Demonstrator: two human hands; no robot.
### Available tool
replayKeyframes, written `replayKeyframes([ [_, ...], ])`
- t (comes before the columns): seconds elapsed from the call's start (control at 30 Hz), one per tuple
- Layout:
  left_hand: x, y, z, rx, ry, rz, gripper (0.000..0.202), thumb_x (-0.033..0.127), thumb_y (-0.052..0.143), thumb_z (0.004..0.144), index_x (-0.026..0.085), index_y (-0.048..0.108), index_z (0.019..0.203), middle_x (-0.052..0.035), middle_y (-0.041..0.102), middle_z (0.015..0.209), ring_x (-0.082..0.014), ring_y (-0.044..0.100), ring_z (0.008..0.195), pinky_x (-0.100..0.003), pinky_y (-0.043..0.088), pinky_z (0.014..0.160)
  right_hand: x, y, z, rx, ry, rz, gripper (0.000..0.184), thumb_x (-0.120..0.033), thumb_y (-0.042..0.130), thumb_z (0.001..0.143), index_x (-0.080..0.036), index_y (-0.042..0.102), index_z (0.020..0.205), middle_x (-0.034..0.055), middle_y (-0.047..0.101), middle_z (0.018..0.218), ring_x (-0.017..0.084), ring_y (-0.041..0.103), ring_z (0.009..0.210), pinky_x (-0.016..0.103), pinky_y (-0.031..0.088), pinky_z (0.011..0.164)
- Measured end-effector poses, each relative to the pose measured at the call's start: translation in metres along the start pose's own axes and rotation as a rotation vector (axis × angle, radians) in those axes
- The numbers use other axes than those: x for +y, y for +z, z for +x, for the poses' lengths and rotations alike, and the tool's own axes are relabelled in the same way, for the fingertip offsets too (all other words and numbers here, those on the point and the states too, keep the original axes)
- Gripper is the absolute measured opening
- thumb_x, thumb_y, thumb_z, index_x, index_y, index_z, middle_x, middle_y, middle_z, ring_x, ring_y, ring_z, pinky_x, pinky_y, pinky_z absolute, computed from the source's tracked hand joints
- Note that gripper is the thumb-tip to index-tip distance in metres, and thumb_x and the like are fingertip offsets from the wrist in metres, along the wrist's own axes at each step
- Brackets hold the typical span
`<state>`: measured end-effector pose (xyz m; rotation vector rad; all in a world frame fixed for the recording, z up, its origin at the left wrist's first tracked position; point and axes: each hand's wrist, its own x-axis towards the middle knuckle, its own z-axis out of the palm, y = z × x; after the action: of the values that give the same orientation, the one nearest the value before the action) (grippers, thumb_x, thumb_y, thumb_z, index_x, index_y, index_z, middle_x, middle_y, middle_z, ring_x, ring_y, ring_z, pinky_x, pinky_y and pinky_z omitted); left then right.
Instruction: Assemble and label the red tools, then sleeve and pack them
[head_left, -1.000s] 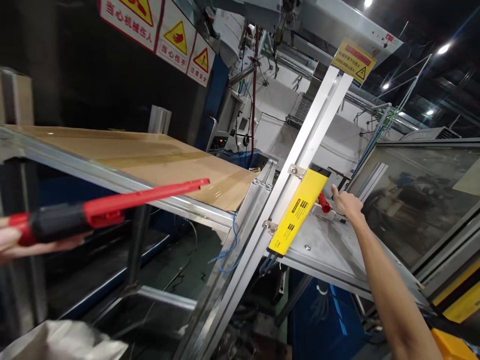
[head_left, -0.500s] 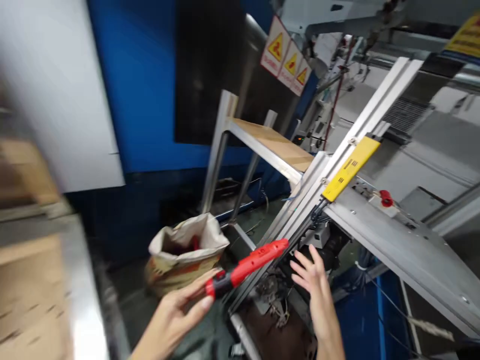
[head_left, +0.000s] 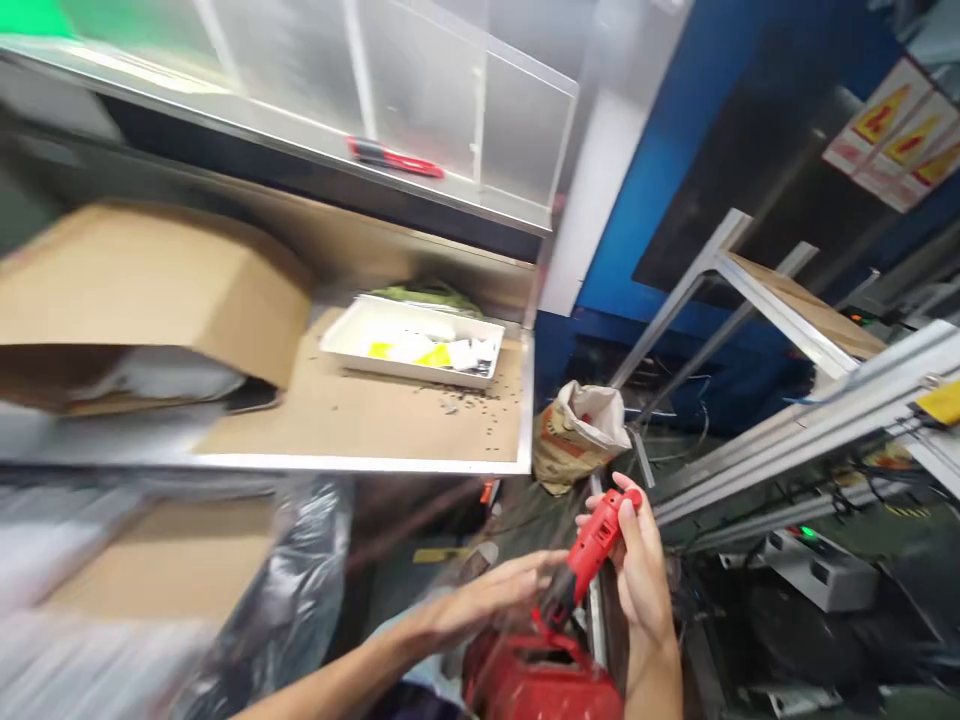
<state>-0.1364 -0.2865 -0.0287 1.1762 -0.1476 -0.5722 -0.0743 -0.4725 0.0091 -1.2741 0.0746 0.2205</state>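
A red-and-black plastic tool housing [head_left: 592, 545] is held slanted in front of me. My right hand [head_left: 637, 560] is closed around its red upper end, thumb on top and fingers behind. Beside the black lower end, my left hand [head_left: 502, 595] has its fingers stretched out, slightly blurred. Whether its fingertips still touch the housing is hard to see. Right below the housing is a red plastic object [head_left: 540, 685], partly cut off by the frame's bottom edge.
On the workbench [head_left: 375, 430] lie a white tray [head_left: 412, 370] with small parts and an open cardboard box [head_left: 150, 290]. Another red-and-black piece [head_left: 394, 158] rests on the shelf above. A paper sack [head_left: 559, 450] stands beyond the bench, near a metal frame [head_left: 675, 300].
My view has swung left, bringing the workbench into sight. The housing has passed from my left hand to my right hand, which was open before.
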Motion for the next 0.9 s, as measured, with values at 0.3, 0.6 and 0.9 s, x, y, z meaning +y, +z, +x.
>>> replayKeyframes([
  [0.3, -0.012, -0.032, -0.03, 0.085, 0.065, -0.307, 0.08, 0.072, 0.08, 0.054, 0.032, 0.068, 0.122, -0.0069, 0.075, 0.098, -0.0264, 0.072, 0.091, -0.042, 0.053, 0.088, 0.04, 0.054, 0.025, -0.007, -0.098, -0.326, 0.066, -0.07, 0.063, 0.079, -0.02, 0.064, 0.122, 0.0123, 0.071, 0.116, 0.024, 0.068, 0.099, 0.035, 0.054, 0.08],
  [0.6, 0.011, -0.124, -0.023, 0.522, 0.274, -0.182, 0.068, 0.069, 0.077, 0.063, 0.028, 0.069, 0.117, -0.0071, 0.07, 0.121, -0.0324, 0.055, 0.126, -0.046, 0.033, 0.116, 0.083, 0.125, 0.024, 0.004, -0.2, -0.564, 0.042, -0.061, 0.068, 0.078, -0.02, 0.077, 0.079, -0.0002, 0.056, 0.07, 0.014, 0.049, 0.063, 0.025, 0.039, 0.056],
  [0.9, 0.015, -0.196, -0.001, 0.48, 0.232, -0.152, 0.07, 0.068, 0.074, 0.066, 0.029, 0.065, 0.124, -0.0085, 0.068, 0.128, -0.0331, 0.053, 0.131, -0.049, 0.034, 0.118, 0.102, 0.193, 0.09, -0.052, -0.041, -0.444, 0.041, -0.058, 0.074, 0.072, -0.018, 0.076, 0.071, 0.0006, 0.058, 0.067, 0.016, 0.051, 0.066, 0.028, 0.044, 0.065],
])
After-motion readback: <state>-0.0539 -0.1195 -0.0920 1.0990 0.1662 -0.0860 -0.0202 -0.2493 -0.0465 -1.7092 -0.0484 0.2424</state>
